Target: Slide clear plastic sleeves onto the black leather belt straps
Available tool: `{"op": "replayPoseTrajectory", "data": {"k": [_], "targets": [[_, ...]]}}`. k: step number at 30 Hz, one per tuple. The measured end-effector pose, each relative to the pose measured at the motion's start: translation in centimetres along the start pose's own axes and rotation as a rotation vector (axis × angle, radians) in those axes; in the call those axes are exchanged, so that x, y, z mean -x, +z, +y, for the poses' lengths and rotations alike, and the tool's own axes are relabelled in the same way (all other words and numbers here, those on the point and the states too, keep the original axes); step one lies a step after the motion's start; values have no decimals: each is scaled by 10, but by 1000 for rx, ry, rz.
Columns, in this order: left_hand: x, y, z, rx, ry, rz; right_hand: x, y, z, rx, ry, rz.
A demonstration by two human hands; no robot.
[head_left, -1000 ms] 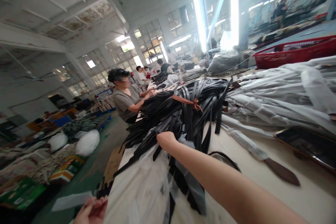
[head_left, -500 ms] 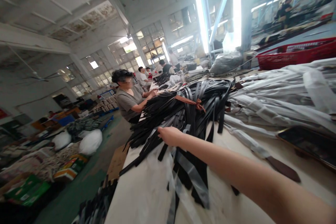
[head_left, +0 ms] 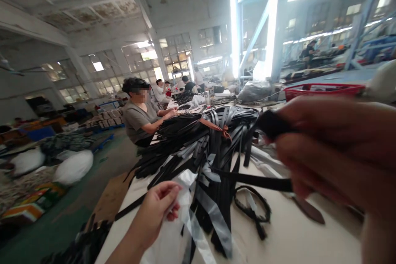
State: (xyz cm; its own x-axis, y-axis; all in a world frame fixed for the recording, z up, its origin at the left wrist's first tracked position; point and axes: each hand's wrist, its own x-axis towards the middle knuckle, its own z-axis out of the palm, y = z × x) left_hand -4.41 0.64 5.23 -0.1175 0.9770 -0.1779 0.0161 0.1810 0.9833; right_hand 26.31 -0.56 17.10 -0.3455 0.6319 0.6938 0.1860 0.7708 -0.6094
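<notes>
My right hand [head_left: 334,148] fills the right side close to the camera, shut around a black strap [head_left: 255,180] that runs out across the table. My left hand [head_left: 154,214] pinches a clear plastic sheet [head_left: 173,231] at the lower middle. Behind them lies a large heap of black flat straps [head_left: 185,140], bound with a brown tie [head_left: 217,126]. A coiled black strap [head_left: 252,205] rests on the cream table [head_left: 293,239], below my right hand. A brown pointed strap tip [head_left: 309,210] is partly hidden by that hand.
A seated co-worker [head_left: 139,115] reaches towards the far side of the heap. Beyond stand a red basket [head_left: 324,91] and a black bag [head_left: 255,92]. White sacks [head_left: 73,167] lie on the floor to the left, beside the table's edge.
My right hand has left the heap and risen close to the camera with a black strap. My left hand has reappeared, gripping the plastic. The view has swung, leaving the table more level.
</notes>
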Motion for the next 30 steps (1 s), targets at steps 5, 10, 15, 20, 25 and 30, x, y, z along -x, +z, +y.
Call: {"op": "replayPoseTrajectory", "data": {"k": [5,10,15,20,25,30], "targets": [[-36,37,-30,45,14,-165,-4,91,105,300,548,-385],[-43,25,-58,-15,-71,-164,1,146,167,-458,837,-266],[-42,22,-62,22,57,-172,21,164,158,-423,788,-327],[-38,22,-52,-196,194,-52,41,178,142,-87,483,-331],[-38,12,-45,-272,240,7,38,155,134,-35,382,-412],[-39,8,-43,-313,257,38,29,129,141,190,227,-399]]}}
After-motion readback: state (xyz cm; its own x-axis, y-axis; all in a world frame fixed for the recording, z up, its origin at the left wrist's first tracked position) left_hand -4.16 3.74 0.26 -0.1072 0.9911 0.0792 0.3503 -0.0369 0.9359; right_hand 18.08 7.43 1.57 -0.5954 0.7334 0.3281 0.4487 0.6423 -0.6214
